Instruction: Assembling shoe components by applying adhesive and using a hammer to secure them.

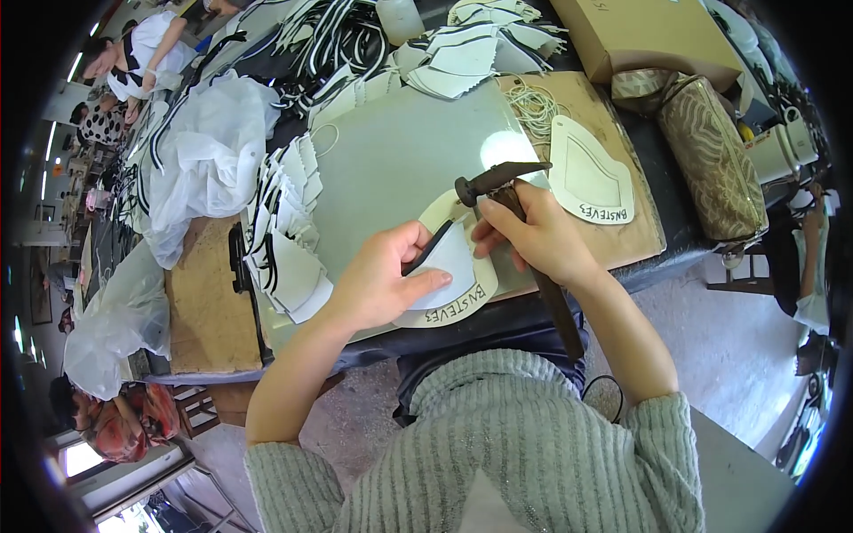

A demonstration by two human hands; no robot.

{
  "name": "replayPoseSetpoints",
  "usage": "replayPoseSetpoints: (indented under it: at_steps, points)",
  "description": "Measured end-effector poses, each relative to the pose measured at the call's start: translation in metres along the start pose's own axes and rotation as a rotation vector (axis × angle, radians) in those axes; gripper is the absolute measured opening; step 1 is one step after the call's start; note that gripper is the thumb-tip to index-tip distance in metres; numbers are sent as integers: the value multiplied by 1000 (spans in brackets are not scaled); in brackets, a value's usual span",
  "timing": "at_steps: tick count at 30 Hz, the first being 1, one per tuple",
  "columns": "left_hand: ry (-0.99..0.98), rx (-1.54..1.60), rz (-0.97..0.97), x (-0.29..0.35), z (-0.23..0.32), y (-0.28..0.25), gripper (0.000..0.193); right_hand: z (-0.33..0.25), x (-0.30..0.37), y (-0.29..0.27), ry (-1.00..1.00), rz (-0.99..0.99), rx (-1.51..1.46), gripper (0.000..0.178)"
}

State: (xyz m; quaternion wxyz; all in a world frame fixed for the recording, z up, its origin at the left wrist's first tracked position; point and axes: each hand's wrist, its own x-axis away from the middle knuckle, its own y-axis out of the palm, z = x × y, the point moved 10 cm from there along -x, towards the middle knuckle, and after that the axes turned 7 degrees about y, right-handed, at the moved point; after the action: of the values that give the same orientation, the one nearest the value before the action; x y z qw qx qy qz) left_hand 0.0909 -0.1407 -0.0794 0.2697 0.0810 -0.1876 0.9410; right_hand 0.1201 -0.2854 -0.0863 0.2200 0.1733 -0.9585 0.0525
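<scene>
My left hand (384, 274) grips a white curved piece with a black edge (451, 258), thumb on top and fingers curled around its far side. That piece lies over a cream curved template (482, 286) at the near edge of a smooth grey plate (391, 160). In my right hand (544, 233) is a hammer (494, 181), gripped by the handle close to the head. Its dark head is above the template's far end, and the wooden handle slants down toward my lap. The tips of my right fingers come close to the white piece.
Stacked white pieces with black edges (289, 258) line the plate's left side; more (453, 67) lie beyond it. A second cream template (613, 200) and tangled string (538, 111) are on the right. A patterned pouch (711, 160) and cardboard box (657, 40) stand farther right. Other people sit nearby.
</scene>
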Motion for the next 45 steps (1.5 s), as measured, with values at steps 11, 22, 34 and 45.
replayPoseSetpoints:
  at_steps: [11, 22, 34, 45]
  points:
    - [3, 2, 101, 2, -3, 2, 23, 1, 0, -1, -8, 12, 10, 27]
    - [-3, -71, 170, 4, -3, 0, 20, -9, 13, 1, -10, -19, 67, 27]
    - [29, -225, 177, 21, 13, -21, 25, 2, 27, 32, -185, -48, 208, 23]
    - [-51, -263, 130, 22, 1, -22, 32, -1, 27, 34, -200, -34, 256, 23]
